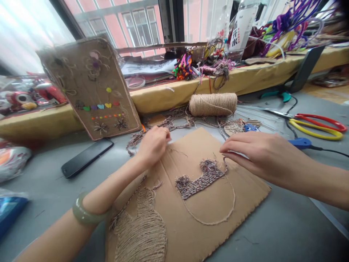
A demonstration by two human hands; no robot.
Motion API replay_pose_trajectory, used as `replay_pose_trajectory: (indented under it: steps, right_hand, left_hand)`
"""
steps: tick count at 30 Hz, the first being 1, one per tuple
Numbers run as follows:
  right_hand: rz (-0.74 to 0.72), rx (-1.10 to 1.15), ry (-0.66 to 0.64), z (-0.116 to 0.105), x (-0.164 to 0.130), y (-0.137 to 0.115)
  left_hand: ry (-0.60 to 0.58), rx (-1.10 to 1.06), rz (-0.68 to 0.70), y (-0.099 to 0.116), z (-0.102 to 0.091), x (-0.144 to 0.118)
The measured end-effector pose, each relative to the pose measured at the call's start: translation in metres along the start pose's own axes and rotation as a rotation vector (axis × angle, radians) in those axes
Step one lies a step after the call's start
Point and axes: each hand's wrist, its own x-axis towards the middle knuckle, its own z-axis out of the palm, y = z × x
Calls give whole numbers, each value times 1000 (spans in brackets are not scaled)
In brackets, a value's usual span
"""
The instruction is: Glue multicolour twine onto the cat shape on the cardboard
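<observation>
The right hand (253,147) is pinching the braided cord (226,166); the woven patch (202,183) is lying on the cardboard (188,233), below-left of this nearer hand, its long axis slanting toward it. The left hand (153,145) is curling, its hold unclear.

1. Cardboard (185,234) on the table (300,236).
2. On the cardboard: twine shape (140,231) at near left; braid patch (200,183) farther back and to its right; twine loop (209,224) before the patch.
3. Phone (87,158) left of the cardboard, before the panel (94,83).
4. Spool (212,104) behind the cardboard, before the ledge (160,95).
5. Scissors (290,116) right of the spool; glue gun (301,143) before them, pliers (276,95) behind.
6. Bottle (240,34) on the ledge, behind the spool.
</observation>
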Motion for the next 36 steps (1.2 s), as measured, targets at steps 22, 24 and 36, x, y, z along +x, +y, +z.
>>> replay_pose_trajectory:
  steps: [22,24,36]
  right_hand:
    - [-131,-31,49,-3,-15,5]
    - [-130,-10,58,-4,-20,-1]
    - [-85,329,37,27,-10,-49]
  left_hand:
    - [240,381,198,-14,-8,4]
    - [228,305,294,-7,-8,-9]
    - [285,61,621,84,-1,-141]
